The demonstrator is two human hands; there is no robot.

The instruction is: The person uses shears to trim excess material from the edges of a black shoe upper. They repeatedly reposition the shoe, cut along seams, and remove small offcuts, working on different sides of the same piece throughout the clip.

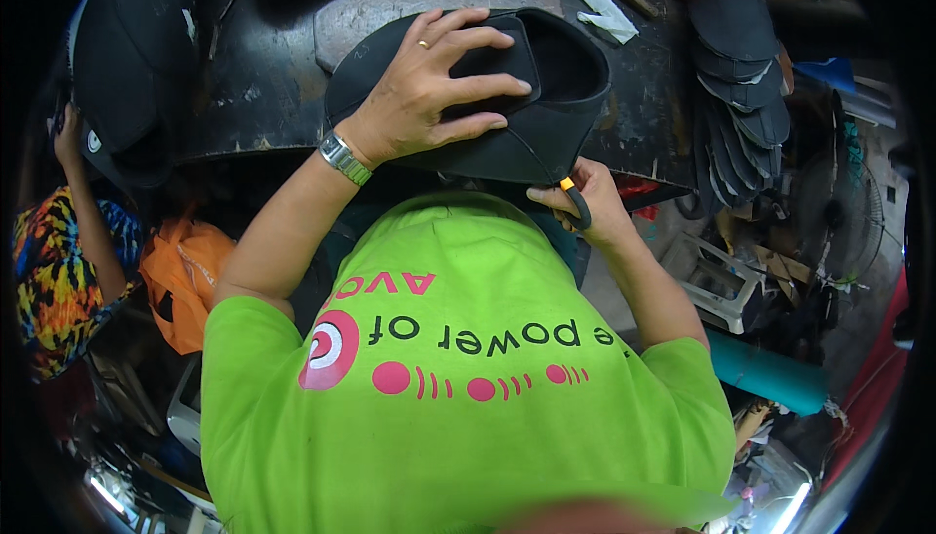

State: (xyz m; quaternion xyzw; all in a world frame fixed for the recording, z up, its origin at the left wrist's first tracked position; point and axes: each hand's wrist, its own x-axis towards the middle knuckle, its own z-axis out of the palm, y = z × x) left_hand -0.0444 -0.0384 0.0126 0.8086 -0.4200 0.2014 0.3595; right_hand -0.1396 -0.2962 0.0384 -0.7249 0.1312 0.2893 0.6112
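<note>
Watching from the head view, nearest first: the right hand (597,204) closes around a black loop-handled tool (578,208) with an orange band; I cannot make out its working end. Just beyond, the hollow black piece (468,158) lies on the tabletop (648,95), its near side apparently overhanging the edge. The left hand (429,90) rests on it, fingers spread. Judgement: I would want even palm pressure, the near rim held taut, and short tool strokes clear of the left hand. Farther right: overlapping black pieces (736,22).
</note>
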